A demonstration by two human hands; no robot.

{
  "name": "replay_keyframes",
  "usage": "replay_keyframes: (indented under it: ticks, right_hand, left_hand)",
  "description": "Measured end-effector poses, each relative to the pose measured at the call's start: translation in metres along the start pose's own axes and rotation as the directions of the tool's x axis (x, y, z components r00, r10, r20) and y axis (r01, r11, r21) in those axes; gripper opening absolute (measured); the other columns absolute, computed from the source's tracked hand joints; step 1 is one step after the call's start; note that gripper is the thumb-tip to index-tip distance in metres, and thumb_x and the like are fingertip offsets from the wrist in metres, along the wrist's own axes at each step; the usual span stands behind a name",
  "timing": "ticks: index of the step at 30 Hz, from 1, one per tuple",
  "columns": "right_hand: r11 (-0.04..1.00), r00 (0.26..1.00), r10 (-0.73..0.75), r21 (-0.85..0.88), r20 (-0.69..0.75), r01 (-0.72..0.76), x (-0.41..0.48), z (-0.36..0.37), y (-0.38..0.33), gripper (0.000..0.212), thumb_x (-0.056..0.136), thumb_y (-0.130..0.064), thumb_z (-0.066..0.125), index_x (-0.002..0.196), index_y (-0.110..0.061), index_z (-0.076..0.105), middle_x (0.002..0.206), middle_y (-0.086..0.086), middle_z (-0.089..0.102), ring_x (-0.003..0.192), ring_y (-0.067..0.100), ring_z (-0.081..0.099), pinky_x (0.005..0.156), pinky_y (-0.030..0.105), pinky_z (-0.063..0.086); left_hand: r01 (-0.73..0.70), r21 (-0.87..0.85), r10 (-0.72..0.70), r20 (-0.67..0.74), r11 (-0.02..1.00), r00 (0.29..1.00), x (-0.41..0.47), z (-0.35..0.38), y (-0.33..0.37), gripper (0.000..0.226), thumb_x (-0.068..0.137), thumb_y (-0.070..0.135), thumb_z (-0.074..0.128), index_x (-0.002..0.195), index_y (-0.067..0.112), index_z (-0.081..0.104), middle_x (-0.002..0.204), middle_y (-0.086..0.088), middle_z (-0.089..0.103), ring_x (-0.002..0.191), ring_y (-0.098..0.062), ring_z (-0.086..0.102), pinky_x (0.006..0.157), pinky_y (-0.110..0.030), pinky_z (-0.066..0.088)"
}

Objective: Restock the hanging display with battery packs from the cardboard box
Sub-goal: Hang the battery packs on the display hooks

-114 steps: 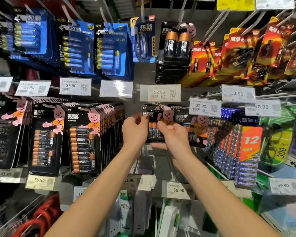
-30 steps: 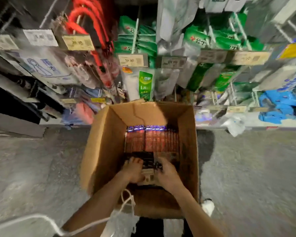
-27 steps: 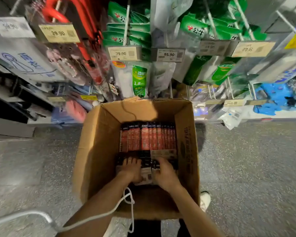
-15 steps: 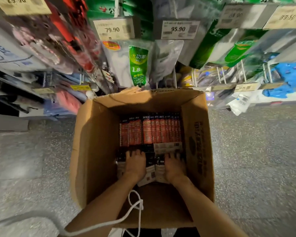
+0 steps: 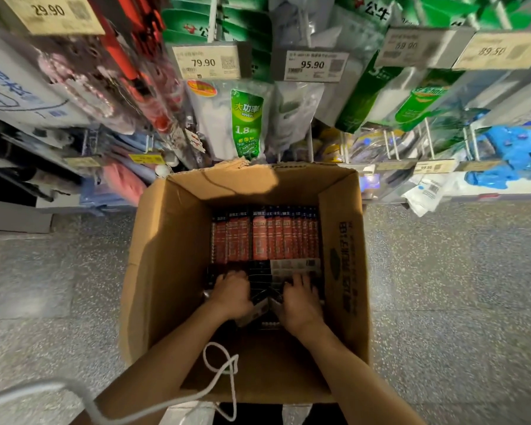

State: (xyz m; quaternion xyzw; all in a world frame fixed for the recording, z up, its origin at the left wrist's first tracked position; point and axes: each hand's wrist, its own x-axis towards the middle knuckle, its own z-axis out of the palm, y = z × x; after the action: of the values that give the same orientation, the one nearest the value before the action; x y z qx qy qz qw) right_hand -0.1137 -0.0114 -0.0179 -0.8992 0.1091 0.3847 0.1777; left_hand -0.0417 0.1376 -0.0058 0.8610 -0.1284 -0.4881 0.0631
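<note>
View straight down into the stock carton. Nearest, a white cord [image 5: 221, 372] loops over the left forearm. Both forearms reach into the cardboard box [image 5: 166, 271], which stands open on the speckled floor [image 5: 442, 286]. The left grip [image 5: 232, 294], a bare hand, has its fingers bent over the dark battery packs [image 5: 259, 283] at the near end of the stock and appears to be grasping them. The right grip [image 5: 299, 299] lies just beside it with fingers extended on the same packs, pressing rather than clenched. Between the two, one pack is tilted up. Beyond them a row of red battery packs [image 5: 267, 237] stands on edge, tightly filed, against the far wall. Farthest, pegs carry green-labelled bags [image 5: 246, 124] and price tags [image 5: 207, 61]; the battery pegs are out of view. Judged stage: picking up a fresh batch. Nothing is lifted clear yet, and much stock remains to hang.
</note>
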Motion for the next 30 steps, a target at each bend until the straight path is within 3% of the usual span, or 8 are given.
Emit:
replay_keyframes:
  ticks: [5,8,12,17,21,24,27,30]
  right_hand:
    - [0.903,0.994,-0.002,0.427,-0.112,0.050,-0.026,-0.029,-0.007,0.016,0.096,-0.011,0.057,0.104,-0.025,0.055,0.103,-0.005,0.058,0.095,0.014,0.060,0.090,0.037,0.056]
    - [0.769,0.982,0.034,0.633,-0.185,0.092,-0.045,-0.051,-0.015,0.012,0.099,-0.015,0.055,0.097,-0.026,0.056,0.091,-0.007,0.064,0.082,0.009,0.065,0.079,0.040,0.060]
    - [0.610,0.946,0.068,0.763,-0.317,0.212,-0.079,-0.088,-0.026,0.012,0.101,-0.015,0.055,0.099,-0.025,0.061,0.092,-0.007,0.068,0.081,0.005,0.066,0.071,0.022,0.057]
    - [0.528,0.900,0.224,0.823,-0.374,0.211,-0.120,-0.126,-0.020,0.013,0.099,-0.014,0.056,0.087,-0.012,0.052,0.080,0.017,0.064,0.058,0.023,0.058,0.057,0.048,0.052]
    - [0.443,0.845,0.276,0.841,-0.458,0.311,-0.157,-0.160,-0.009,0.014,0.100,-0.017,0.057,0.087,-0.011,0.052,0.070,0.009,0.059,0.049,0.000,0.047,0.047,0.020,0.042]
    - [0.456,0.827,0.165,0.785,-0.538,0.420,-0.182,-0.178,-0.014,0.018,0.099,-0.013,0.058,0.083,-0.007,0.051,0.061,-0.002,0.053,0.045,-0.001,0.044,0.045,0.016,0.036]
    - [0.544,0.838,-0.045,0.690,-0.544,0.478,-0.199,-0.181,-0.033,0.021,0.100,-0.020,0.060,0.081,-0.017,0.052,0.060,-0.004,0.054,0.049,0.004,0.045,0.048,0.023,0.035]
    - [0.689,0.814,-0.170,0.524,-0.555,0.501,-0.210,-0.182,-0.050,0.025,0.102,-0.029,0.055,0.079,-0.037,0.047,0.060,-0.007,0.056,0.049,0.006,0.051,0.048,0.019,0.034]
  left_hand:
    - [0.052,-0.455,-0.053,0.010,0.889,0.999,-0.027,-0.012,-0.010,0.009,0.090,0.015,0.066,0.085,0.017,0.058,0.108,-0.002,0.066,0.086,-0.016,0.062,0.064,-0.029,0.049]
    - [0.010,-0.703,-0.092,-0.078,0.711,0.993,-0.049,-0.026,-0.005,0.013,0.091,0.015,0.066,0.084,0.015,0.056,0.112,0.006,0.065,0.102,-0.014,0.060,0.076,-0.030,0.044]
    - [-0.128,-0.826,-0.099,-0.217,0.549,0.971,-0.084,-0.043,0.000,0.015,0.095,0.016,0.065,0.083,0.015,0.056,0.090,0.001,0.066,0.087,-0.018,0.064,0.078,-0.035,0.049]
    - [-0.459,-0.807,-0.102,-0.527,0.373,0.844,-0.131,-0.065,0.005,0.021,0.094,0.022,0.071,0.076,0.024,0.060,0.071,0.010,0.062,0.069,-0.001,0.057,0.066,-0.021,0.043]
    - [-0.572,-0.815,-0.255,-0.574,0.088,0.778,-0.159,-0.076,0.013,0.010,0.091,0.031,0.071,0.090,0.021,0.074,0.088,-0.004,0.074,0.083,-0.015,0.067,0.087,-0.041,0.049]
    - [-0.519,-0.807,-0.240,-0.465,-0.281,0.852,-0.177,-0.081,0.036,0.039,0.089,0.036,0.063,0.115,0.007,0.066,0.118,-0.024,0.070,0.111,-0.036,0.067,0.103,-0.056,0.049]
    - [-0.508,-0.812,-0.125,-0.494,-0.289,0.861,-0.184,-0.083,0.062,0.083,0.079,0.056,0.079,0.127,-0.006,0.053,0.128,-0.036,0.060,0.120,-0.042,0.060,0.107,-0.059,0.046]
    - [-0.491,-0.832,-0.162,-0.463,-0.259,0.871,-0.187,-0.085,0.092,0.058,0.095,0.050,0.056,0.124,0.001,0.066,0.120,-0.026,0.069,0.112,-0.033,0.069,0.098,-0.046,0.054]
